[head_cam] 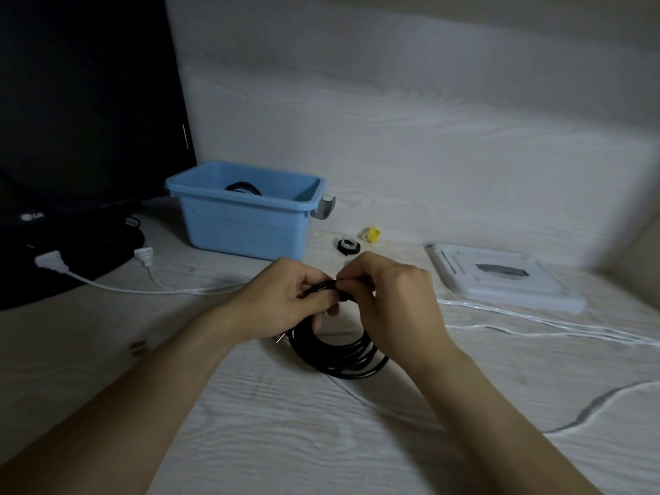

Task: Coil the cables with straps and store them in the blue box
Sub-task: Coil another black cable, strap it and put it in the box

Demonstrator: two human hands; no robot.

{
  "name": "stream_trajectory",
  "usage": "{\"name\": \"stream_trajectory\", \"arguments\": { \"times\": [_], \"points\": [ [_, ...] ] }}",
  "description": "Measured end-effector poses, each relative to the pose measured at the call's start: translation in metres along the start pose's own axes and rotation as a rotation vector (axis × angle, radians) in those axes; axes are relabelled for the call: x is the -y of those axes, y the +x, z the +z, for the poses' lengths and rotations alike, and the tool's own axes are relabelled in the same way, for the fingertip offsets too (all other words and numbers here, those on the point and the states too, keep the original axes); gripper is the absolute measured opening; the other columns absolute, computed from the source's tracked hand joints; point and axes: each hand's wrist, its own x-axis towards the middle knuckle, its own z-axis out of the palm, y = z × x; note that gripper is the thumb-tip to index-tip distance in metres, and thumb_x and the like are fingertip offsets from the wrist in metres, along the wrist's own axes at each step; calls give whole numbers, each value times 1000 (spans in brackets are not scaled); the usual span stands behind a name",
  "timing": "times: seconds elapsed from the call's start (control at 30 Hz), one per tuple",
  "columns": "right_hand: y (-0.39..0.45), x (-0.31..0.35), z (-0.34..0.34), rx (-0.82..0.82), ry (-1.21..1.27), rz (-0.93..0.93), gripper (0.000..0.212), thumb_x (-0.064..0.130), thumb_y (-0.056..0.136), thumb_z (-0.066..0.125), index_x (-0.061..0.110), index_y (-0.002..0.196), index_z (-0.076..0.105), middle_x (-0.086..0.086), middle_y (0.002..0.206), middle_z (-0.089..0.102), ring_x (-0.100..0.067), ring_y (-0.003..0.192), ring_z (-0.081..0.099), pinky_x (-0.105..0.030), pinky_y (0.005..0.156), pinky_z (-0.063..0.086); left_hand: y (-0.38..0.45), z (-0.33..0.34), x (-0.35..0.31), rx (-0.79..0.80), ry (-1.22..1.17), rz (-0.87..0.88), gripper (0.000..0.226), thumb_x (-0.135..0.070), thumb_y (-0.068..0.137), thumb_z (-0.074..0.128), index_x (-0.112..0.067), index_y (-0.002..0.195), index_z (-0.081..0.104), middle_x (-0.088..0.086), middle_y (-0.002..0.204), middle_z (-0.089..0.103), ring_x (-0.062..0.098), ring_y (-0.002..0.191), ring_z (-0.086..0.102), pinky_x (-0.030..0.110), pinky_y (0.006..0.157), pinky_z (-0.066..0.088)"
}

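A coiled black cable (339, 355) stands on edge on the pale wooden table, its top held between both hands. My left hand (285, 298) grips the top of the coil. My right hand (389, 298) pinches something dark at the same spot; whether it is a strap I cannot tell. Behind the hands stands the blue box (246, 223) with another black coil (243, 188) inside. A rolled black-and-white strap (348, 243) and a yellow strap roll (373, 234) lie to the right of the box.
A long white cable (143, 285) with two plugs runs across the table from the left, under my arms, and loops off to the right. A white lid (500, 280) lies at the right. A black monitor (82, 101) stands at the left.
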Motion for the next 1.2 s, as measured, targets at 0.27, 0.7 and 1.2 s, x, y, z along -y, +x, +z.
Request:
{"name": "stream_trajectory", "arguments": {
  "times": [0.27, 0.7, 1.2],
  "points": [
    [2, -5, -2, 155, 92, 227, 14, 22, 90, 68, 26, 78, 63, 9, 71, 69, -9, 63, 62, -30, 61, 48, 2, 11, 4, 11, 17, 45, 13, -14, 93, 65, -6, 83, 70, 3, 56, 64, 11, 57, 59, 31, 68, 50],
    [5, 1, -5, 334, 886, 879, 23, 27, 93, 66, 8, 80, 65, -5, 69, 63, -16, 61, 60, -28, 59, 50, 7, 18, 6, -237, 10, 180, 9, -12, 81, 78, -16, 88, 74, -6, 80, 74, 7, 77, 70, 23, 73, 53],
    [0, -6, -1, 322, 1107, 667, 14, 15, 79, 58, 12, 91, 53, 4, 56, 48, -11, 48, 34, -23, 44, 26, -2, 12, -15, 182, -320, -118, 49, -29, 87, 70, 12, 108, 52, 18, 66, 67, 26, 56, 62, 32, 60, 50]
  ]
}}
